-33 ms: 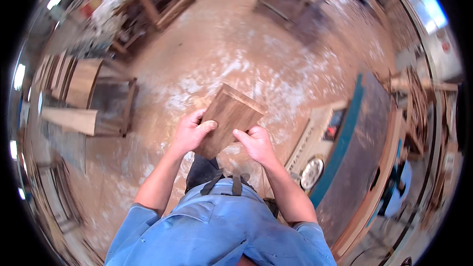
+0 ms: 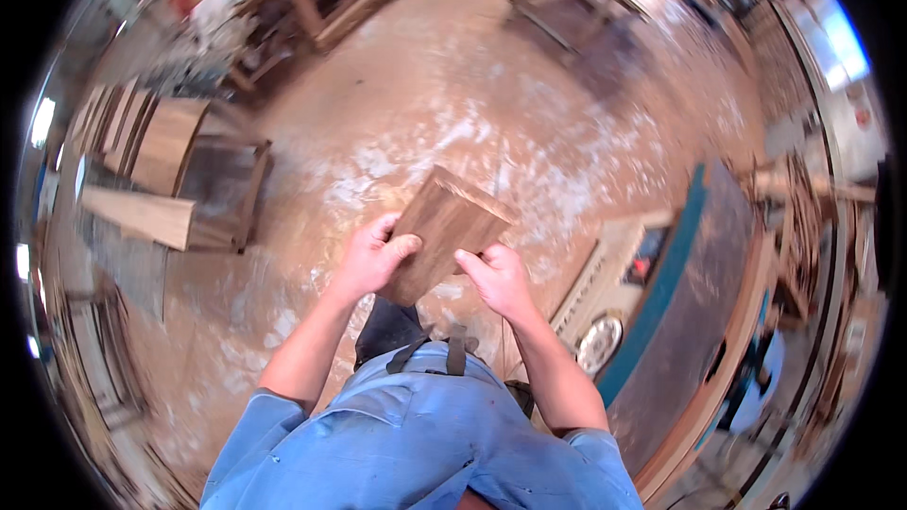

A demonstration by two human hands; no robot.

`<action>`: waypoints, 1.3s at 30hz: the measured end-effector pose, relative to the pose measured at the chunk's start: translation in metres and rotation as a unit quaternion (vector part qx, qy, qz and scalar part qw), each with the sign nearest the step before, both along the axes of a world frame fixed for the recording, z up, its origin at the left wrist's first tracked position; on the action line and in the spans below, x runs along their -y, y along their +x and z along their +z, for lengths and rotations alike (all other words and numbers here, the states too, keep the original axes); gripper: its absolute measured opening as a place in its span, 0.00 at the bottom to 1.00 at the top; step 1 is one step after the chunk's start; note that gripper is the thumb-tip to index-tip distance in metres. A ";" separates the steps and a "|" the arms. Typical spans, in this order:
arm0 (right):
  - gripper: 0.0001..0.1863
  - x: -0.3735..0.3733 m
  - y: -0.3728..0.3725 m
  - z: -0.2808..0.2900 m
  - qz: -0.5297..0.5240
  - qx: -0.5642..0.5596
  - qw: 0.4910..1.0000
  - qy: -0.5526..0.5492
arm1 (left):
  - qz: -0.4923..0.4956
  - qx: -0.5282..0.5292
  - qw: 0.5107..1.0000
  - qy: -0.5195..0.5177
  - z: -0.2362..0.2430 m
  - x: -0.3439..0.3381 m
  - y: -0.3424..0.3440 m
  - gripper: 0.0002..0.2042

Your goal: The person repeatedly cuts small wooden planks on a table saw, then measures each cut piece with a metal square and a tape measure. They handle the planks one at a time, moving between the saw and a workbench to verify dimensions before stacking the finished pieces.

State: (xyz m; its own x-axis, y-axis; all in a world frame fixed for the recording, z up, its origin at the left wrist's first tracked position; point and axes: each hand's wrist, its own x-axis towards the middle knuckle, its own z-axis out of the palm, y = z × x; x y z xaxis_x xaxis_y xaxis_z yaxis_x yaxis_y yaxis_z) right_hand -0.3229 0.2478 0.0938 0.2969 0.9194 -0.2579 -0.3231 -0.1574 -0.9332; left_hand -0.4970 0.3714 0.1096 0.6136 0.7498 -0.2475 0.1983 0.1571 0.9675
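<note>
Grip of bare left hand (image 2: 371, 257) and bare right hand (image 2: 499, 280): clamped on rectangular brown wooden board (image 2: 442, 231), above white-streaked brown floor (image 2: 397, 104).

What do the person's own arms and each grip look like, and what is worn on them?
The left grip and right grip are human hands, without gloves; no watch shows. The left forearm and right forearm are also uncovered. The left sleeve and right sleeve are short and blue, like the shirt.
</note>
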 end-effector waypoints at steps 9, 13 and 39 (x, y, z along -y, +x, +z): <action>0.13 -0.194 -0.062 0.000 0.090 0.115 0.989 -0.026 | 0.150 -0.185 0.934 0.268 0.014 -0.100 -0.143 0.11; 0.09 -0.275 -0.111 -0.005 0.193 0.053 0.980 -0.012 | 0.242 -0.225 0.897 0.293 0.008 -0.124 -0.185 0.11; 0.10 -0.879 -0.272 -0.199 0.450 -0.036 0.845 -0.287 | 0.794 -0.064 0.603 0.037 0.037 -0.325 -0.241 0.14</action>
State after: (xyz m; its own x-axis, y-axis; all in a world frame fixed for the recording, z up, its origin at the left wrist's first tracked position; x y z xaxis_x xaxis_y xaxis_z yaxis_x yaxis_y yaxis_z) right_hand -0.5947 1.1268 -0.1051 -0.4907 0.4816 -0.7261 0.1165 -0.7896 -0.6025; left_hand -0.7380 0.6961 0.1471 -0.9137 0.3794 -0.1457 -0.0709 0.2042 0.9764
